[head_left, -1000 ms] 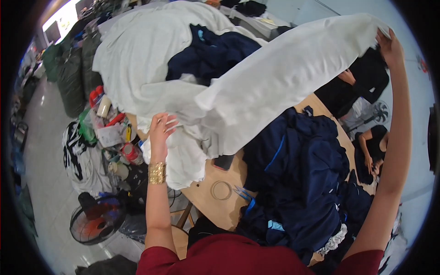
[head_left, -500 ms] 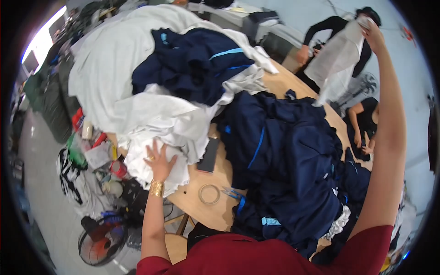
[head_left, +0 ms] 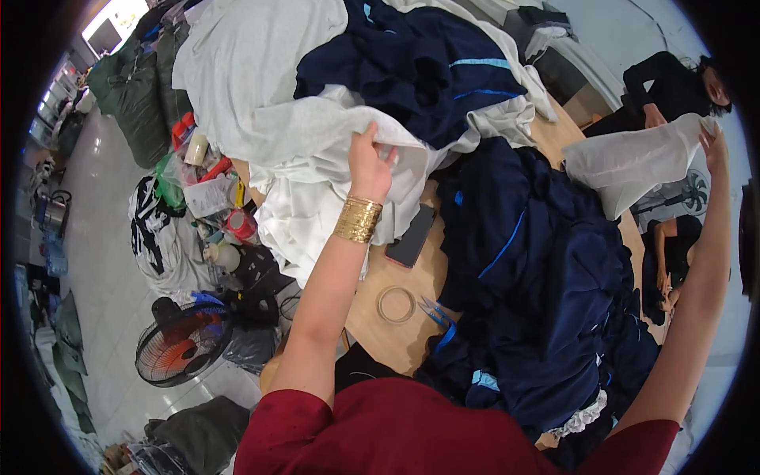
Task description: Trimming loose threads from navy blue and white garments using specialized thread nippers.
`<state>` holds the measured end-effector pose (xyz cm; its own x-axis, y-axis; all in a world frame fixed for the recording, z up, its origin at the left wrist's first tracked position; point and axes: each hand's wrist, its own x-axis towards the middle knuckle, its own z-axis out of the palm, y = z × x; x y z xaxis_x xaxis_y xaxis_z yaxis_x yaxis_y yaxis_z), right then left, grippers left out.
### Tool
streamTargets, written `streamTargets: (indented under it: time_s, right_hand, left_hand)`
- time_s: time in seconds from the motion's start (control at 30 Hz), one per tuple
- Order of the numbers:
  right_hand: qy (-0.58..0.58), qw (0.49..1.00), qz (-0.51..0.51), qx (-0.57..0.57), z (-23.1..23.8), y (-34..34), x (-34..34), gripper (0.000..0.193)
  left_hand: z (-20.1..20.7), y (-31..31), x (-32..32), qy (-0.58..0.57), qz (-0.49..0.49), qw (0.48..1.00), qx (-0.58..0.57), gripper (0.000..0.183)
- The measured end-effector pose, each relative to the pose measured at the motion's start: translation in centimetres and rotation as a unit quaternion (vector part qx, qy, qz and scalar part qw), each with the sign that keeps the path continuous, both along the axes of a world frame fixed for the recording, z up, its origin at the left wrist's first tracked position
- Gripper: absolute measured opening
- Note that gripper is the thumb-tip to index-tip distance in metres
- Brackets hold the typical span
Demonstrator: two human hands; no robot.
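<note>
My left hand (head_left: pixel 370 168), with a gold bangle on its wrist, pinches the raised edge of a white cloth (head_left: pixel 317 119) on the heap of white fabric (head_left: pixel 245 71). Held up far out to the right, my right hand (head_left: pixel 714 149) grips the corner of a thin, see-through white cloth (head_left: pixel 633 158). That cloth hangs past the table's right edge. Dark navy garments (head_left: pixel 538 253) with blue trim lie piled between my arms. Another navy garment (head_left: pixel 404 71) rests on top of the white heap.
On the wooden table (head_left: pixel 372 340) are a roll of tape (head_left: pixel 396 305), blue-handled thread snips (head_left: pixel 439 317) and a dark phone (head_left: pixel 412 237). A fan (head_left: pixel 182 340) stands on the floor at left. Two other people, one person (head_left: pixel 673 91) in black, are at the right.
My left hand has gone from lying spread on the white stack to lifting a cloth edge farther away. My right hand has lowered and moved outward with the thin cloth. The view has shifted.
</note>
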<state>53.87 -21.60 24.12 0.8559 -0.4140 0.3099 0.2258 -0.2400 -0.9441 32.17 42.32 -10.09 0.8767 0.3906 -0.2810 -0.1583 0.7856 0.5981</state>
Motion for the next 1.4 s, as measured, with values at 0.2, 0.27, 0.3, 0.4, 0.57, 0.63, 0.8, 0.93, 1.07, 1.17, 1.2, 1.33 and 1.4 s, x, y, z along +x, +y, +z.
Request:
streamTargets:
  time_s: [0.2,0.27,0.3,0.4,0.57,0.63,0.8,0.93,1.07,1.17,1.2,1.33,1.4]
  right_hand:
    - [-0.027,0.998,-0.043,0.024,-1.7,1.6,-0.8,0.043]
    - [-0.033,0.999,-0.017,-0.03,0.1,-1.2,-2.8,0.048]
    - [-0.004,0.992,0.025,-0.121,2.2,-3.9,-2.9,0.051]
    - [-0.054,0.982,-0.102,-0.15,-5.6,2.0,-0.4,0.032]
    - [-0.079,0.994,-0.068,0.006,-4.1,11.0,-3.9,0.031]
    - [-0.076,0.995,-0.065,-0.012,-4.3,12.6,-5.3,0.027]
    - [-0.074,0.995,-0.069,-0.018,-3.0,13.4,-8.2,0.023]
    - [-0.127,0.895,0.057,-0.425,-3.4,16.0,-9.3,0.028]
    - [-0.034,0.876,0.279,-0.392,-6.1,30.3,-15.4,0.033]
    - [-0.086,0.795,0.387,-0.458,-6.4,34.4,-20.3,0.027]
    - [-0.107,0.82,0.346,-0.443,-6.9,34.5,-20.8,0.026]
    - [-0.128,0.919,0.284,-0.24,-7.0,31.3,-22.7,0.044]
    - [-0.077,0.919,0.377,-0.085,-11.7,29.0,-21.7,0.093]
  left_hand:
    - [3.7,3.4,-13.9,-0.038,0.227,0.963,0.141,0.028]
    - [1.4,3.5,-18.1,0.0,0.237,0.961,0.143,0.035]
    - [-1.9,4.3,-20.1,0.099,0.253,0.954,0.123,0.037]
    - [-7.8,6.9,-26.2,0.15,0.177,0.96,0.155,0.039]
    - [-23.8,15.5,-33.1,0.303,0.073,0.894,0.322,0.035]
    - [-25.5,15.6,-30.3,0.312,0.083,0.856,0.405,0.009]
    - [-13.5,10.6,-23.6,0.222,0.316,0.676,0.628,0.055]
    - [-4.5,5.8,-15.6,0.053,0.156,0.789,0.592,0.043]
    - [10.0,-4.0,-8.4,-0.241,-0.034,0.805,0.541,0.069]
    - [17.3,-11.8,-3.5,-0.379,-0.106,0.708,0.587,0.095]
    - [18.7,-13.9,-1.7,-0.429,-0.095,0.705,0.557,0.083]
    - [21.9,-15.4,2.6,-0.322,-0.202,0.696,0.609,0.018]
    - [21.2,-15.3,5.4,-0.387,-0.146,0.71,0.57,0.016]
